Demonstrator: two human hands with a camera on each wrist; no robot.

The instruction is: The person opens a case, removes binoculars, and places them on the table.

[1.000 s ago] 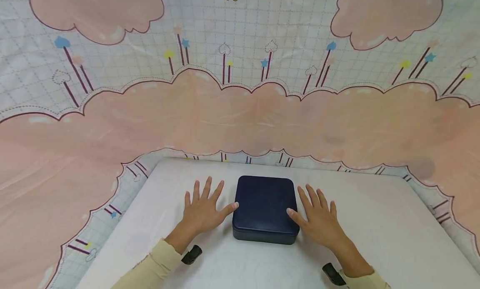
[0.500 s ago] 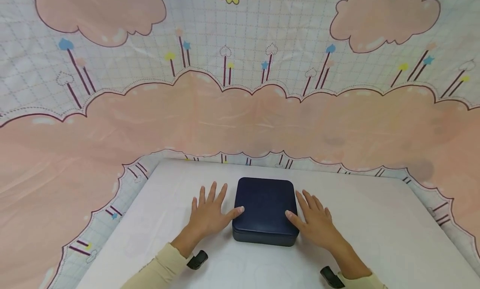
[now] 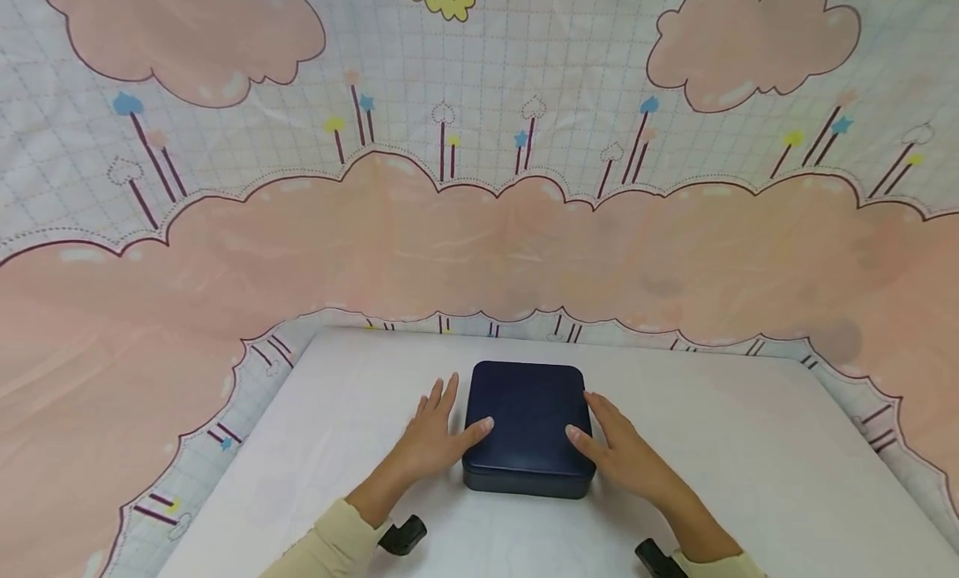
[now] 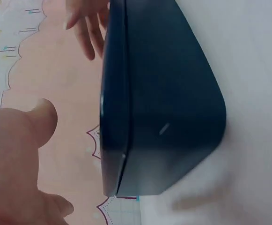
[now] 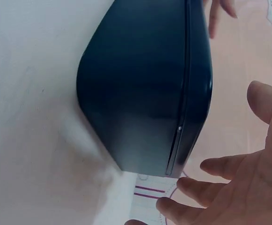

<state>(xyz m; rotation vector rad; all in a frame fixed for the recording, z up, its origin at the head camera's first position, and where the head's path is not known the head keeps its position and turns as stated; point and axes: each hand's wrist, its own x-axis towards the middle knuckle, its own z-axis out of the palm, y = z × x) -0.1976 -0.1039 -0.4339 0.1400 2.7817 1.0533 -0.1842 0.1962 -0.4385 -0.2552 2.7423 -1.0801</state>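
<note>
A dark navy lidded box (image 3: 528, 420) with rounded corners lies flat on the white table (image 3: 360, 366). At its left side is my left hand (image 3: 430, 446), fingers straight, the thumb over the lid's left edge. My right hand (image 3: 628, 455) mirrors it at the right side, its thumb over the lid's right edge. Both wrist views show the seam between the box's lid (image 4: 113, 117) and its base (image 5: 140, 89). In the right wrist view the right hand's spread fingers (image 5: 224, 166) are close to the box's far corner, and neither hand grips it.
A pink and white cloth (image 3: 479, 253) printed with clouds rises behind the table and runs down both sides. Black wrist cameras (image 3: 403, 535) hang below the light sleeves (image 3: 330, 540).
Both hands have moved in closer to the box, and their fingers have drawn nearer together. Both thumbs have shifted over the lid. The head view has tilted up slightly.
</note>
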